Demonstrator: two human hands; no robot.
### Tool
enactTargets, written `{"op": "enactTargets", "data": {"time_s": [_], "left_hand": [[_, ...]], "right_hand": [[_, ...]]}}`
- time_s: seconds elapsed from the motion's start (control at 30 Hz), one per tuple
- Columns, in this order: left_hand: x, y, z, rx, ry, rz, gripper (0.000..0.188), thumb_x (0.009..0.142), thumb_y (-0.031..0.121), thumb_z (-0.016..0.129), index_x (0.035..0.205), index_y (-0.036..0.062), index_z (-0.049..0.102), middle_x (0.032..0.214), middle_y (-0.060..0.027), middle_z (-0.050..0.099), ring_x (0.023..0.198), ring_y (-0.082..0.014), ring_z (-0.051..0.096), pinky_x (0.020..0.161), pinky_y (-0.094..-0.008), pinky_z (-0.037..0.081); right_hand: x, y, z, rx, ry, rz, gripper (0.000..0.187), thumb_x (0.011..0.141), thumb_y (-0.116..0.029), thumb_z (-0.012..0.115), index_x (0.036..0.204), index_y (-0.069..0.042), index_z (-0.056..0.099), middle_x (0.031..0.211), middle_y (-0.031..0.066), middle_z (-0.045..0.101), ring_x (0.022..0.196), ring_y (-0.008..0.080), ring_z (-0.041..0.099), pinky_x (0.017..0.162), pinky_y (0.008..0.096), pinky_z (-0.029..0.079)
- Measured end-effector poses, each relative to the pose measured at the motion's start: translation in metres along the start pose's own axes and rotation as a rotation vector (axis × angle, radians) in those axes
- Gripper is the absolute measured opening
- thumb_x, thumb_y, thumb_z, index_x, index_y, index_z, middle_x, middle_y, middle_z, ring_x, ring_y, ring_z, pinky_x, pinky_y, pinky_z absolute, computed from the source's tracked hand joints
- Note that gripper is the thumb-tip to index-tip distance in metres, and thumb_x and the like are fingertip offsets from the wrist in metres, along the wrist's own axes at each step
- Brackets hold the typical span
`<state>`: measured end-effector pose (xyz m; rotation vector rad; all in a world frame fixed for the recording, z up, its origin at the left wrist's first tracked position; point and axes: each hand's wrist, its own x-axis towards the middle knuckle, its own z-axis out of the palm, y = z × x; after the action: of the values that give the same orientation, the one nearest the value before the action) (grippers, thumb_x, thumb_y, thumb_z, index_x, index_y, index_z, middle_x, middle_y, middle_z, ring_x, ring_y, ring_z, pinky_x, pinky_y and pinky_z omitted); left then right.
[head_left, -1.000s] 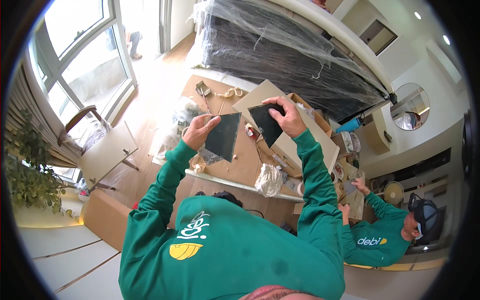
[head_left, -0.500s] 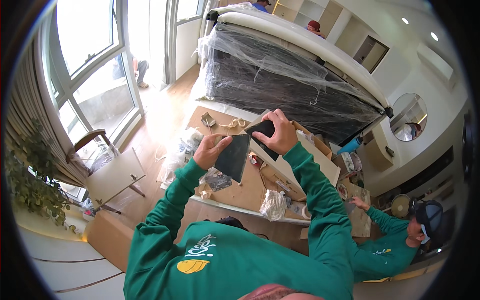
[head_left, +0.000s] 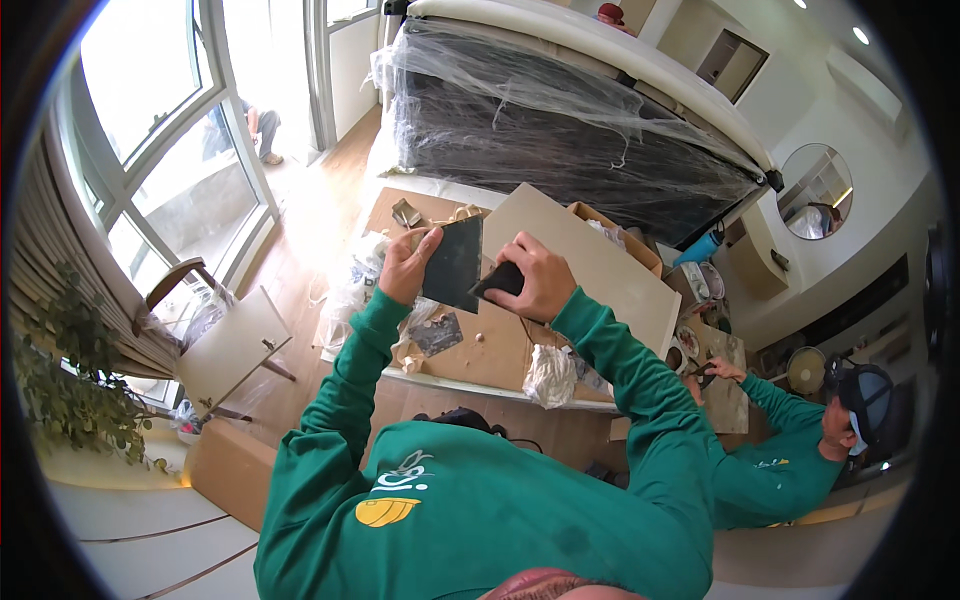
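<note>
My left hand (head_left: 404, 268) pinches a dark square flat sheet (head_left: 455, 264), my right hand (head_left: 538, 282) a black curved piece (head_left: 500, 281); progress unclear

Left hand (head_left: 405, 268): gripping a thin dark rectangular plate (head_left: 455, 265)
Right hand (head_left: 540, 280): holding a black flat piece (head_left: 503, 279) near that plate's edge

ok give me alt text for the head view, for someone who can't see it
A person's left hand holds a thin dark sheet and the right hand a black piece, close together over a cardboard-covered surface. Beyond stands a large dark object wrapped in clear plastic; a co-worker in green is at the right.
</note>
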<state>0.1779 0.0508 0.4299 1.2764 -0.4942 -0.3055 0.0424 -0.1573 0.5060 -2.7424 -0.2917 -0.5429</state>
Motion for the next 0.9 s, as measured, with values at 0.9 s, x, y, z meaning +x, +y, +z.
{"op": "enactTargets", "data": {"time_s": [0.9], "left_hand": [[-0.001,0.033,0.038,0.280,-0.016,0.180,0.044,0.102,0.033,0.066,0.113,-0.0094,0.068,0.086,-0.0035,0.068,0.084,-0.0086,0.056,0.075,-0.0262,0.048]], "right_hand": [[0.047,0.023,-0.041,-0.079,0.301,0.324,0.054,0.077,-0.045,0.084,0.108,-0.005,0.064,0.107,0.0132,0.060,0.095,0.0333,0.067,0.081,0.0435,0.056]]}}
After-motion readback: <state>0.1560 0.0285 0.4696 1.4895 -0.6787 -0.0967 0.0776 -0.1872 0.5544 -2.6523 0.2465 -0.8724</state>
